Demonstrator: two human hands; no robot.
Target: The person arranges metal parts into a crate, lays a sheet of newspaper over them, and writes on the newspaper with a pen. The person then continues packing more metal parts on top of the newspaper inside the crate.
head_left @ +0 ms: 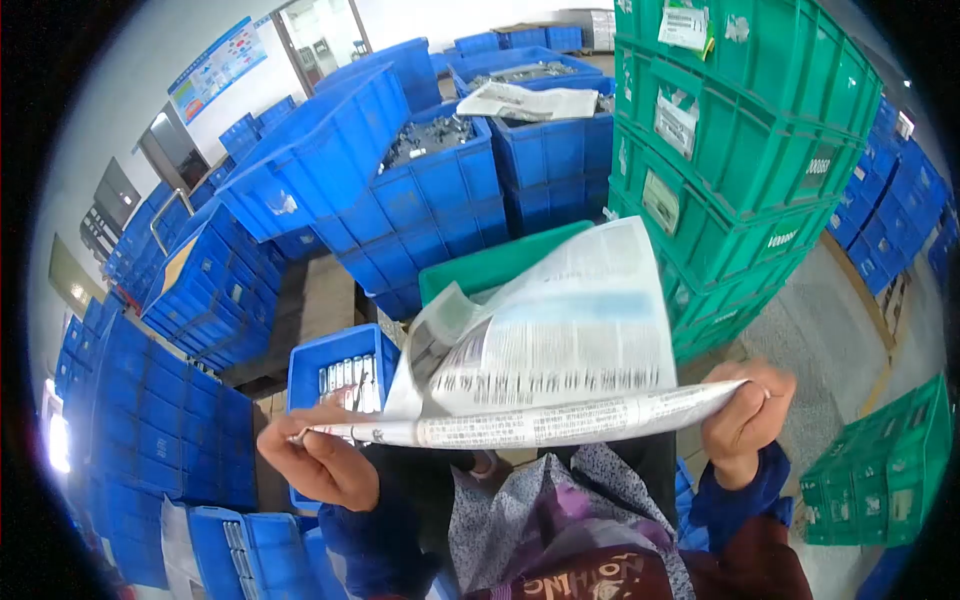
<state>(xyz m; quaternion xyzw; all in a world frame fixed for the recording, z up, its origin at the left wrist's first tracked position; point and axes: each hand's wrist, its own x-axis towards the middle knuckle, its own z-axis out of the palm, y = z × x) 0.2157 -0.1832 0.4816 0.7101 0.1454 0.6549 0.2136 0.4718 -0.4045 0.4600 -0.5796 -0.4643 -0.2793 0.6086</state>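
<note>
A sheet of newspaper (pixel 560 345) stretches between my two hands, its near edge folded over toward me. My left hand (pixel 322 462) pinches the left end of that edge. The right end is gripped by my right hand (pixel 745 420), thumb and fingers closed on the paper. The far part of the sheet stands up and curls, partly covering a green crate (pixel 500 258) behind it. Close to my left hand is a small blue bin (pixel 335 345) with several shiny metallic cylindrical parts (pixel 352 380) in a row.
Tall stacked green crates (pixel 720 180) rise at the right. Blue crates (pixel 425 195) filled with small dark parts stand ahead, one with newspaper (pixel 530 102) on top. More blue crates (pixel 180 420) line the left. A green crate stack (pixel 880 470) stands at lower right.
</note>
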